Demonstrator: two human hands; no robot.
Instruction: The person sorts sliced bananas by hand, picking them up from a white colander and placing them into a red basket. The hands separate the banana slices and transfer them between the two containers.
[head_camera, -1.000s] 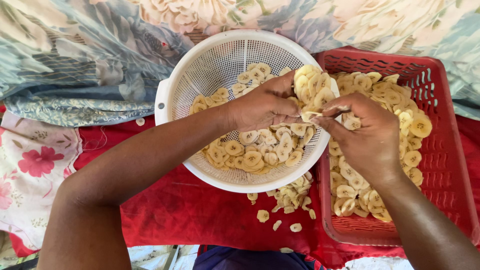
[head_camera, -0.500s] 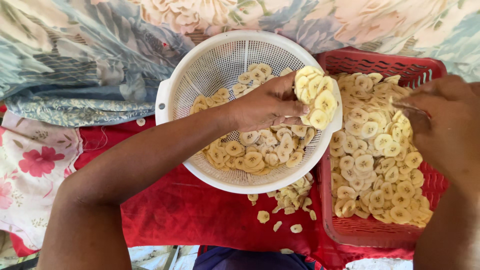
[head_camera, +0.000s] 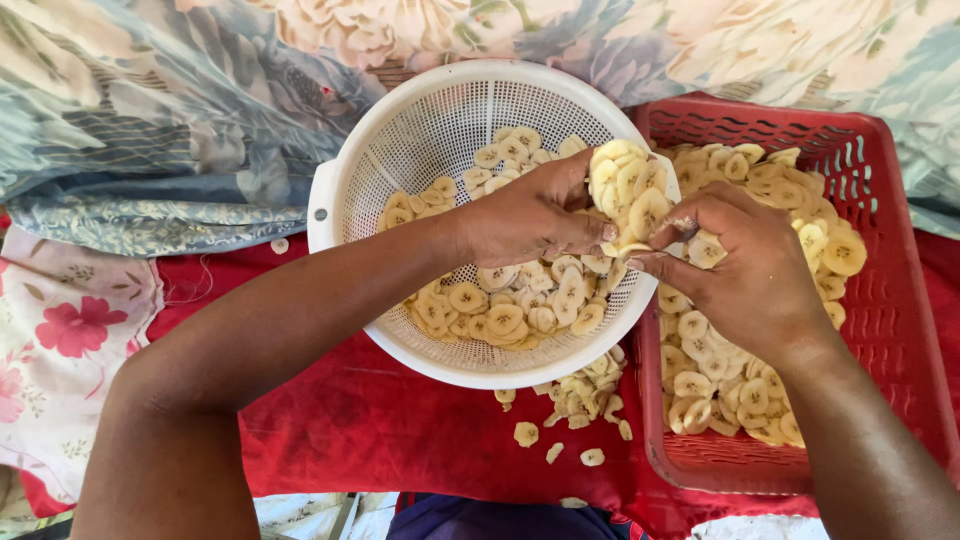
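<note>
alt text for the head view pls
The left hand holds a stack of banana slices over a white colander while the right hand touches it. More slices fill a red basket on red cloth.

Red cloth (head_camera: 380, 420) spread underneath, a few loose pale slices (head_camera: 560, 430) scattered on it near the bottom centre. Blue-grey floral fabric (head_camera: 150, 110) bunched across the top and left. White cloth with red flower print (head_camera: 70, 330) at left edge, lying just beside the red cloth. Dark blue fabric (head_camera: 470, 520) at bottom edge.
</note>
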